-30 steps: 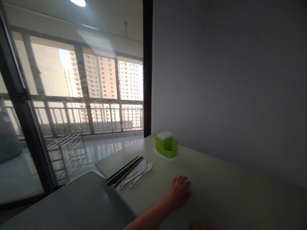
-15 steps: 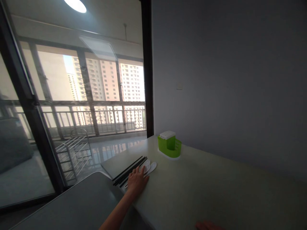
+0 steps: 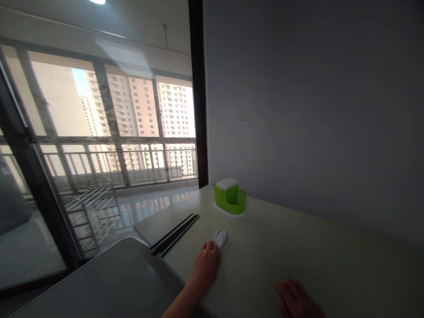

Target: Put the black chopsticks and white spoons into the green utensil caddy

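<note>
Surroundings: pale worktop [image 3: 298, 247] against a grey wall [image 3: 314, 110]; grey surface [image 3: 99, 282] just beside its near left edge; glass door [image 3: 99, 132] to a balcony, wire rack [image 3: 92, 203] outside.
Black chopsticks [image 3: 175, 229]: bundled, lying diagonally near the worktop's left corner, apart from both hands.
In the way: nothing on the bare worktop between the white spoons and the green caddy.
White spoons [image 3: 220, 238]: on the worktop right of the chopsticks, bowls showing as one stack, handles hidden under the left hand.
Left hand [image 3: 206, 265]: palm down, closed over the spoon handles.
Right hand [image 3: 296, 299]: flat on the worktop at the lower edge, fingers loose, holding nothing.
Change from half a second ago: spoons gathered and drawn right, away from the chopsticks they lay beside; right hand further into view.
Green caddy [image 3: 230, 202]: well beyond the spoons near the wall; white slotted block [image 3: 227, 183] in its rear compartment, front basket's contents not discernible.
</note>
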`<state>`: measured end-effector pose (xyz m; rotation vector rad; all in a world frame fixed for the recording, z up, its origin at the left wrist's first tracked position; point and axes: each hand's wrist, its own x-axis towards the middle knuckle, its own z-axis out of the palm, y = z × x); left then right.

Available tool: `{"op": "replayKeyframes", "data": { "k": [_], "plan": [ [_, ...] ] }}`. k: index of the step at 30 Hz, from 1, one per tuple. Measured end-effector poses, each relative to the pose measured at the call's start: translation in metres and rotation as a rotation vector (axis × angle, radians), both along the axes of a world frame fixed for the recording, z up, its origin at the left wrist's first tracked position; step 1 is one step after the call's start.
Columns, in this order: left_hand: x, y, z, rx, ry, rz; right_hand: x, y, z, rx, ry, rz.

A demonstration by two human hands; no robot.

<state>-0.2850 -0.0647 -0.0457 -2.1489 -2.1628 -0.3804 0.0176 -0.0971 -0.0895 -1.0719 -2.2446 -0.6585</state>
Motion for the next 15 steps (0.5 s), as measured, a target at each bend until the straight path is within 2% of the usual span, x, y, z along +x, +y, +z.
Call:
{"op": "replayKeyframes", "data": {
  "k": [5,9,12,15],
  "plan": [
    [0.082,-0.022,-0.013,-0.028,-0.046,-0.16,-0.003,-0.003,0.011,0.07,-0.034,-0.074],
    [0.143,-0.035,-0.024,-0.006,-0.06,-0.324,-0.003,-0.002,0.01,0.071,-0.048,-0.081],
    [0.176,-0.039,-0.027,-0.018,-0.068,-0.398,0.002,0.0,0.004,0.002,-0.001,-0.057],
    [0.195,-0.039,-0.024,-0.051,-0.088,-0.4,0.011,0.004,-0.004,-0.09,0.07,-0.062]
  ]
}}
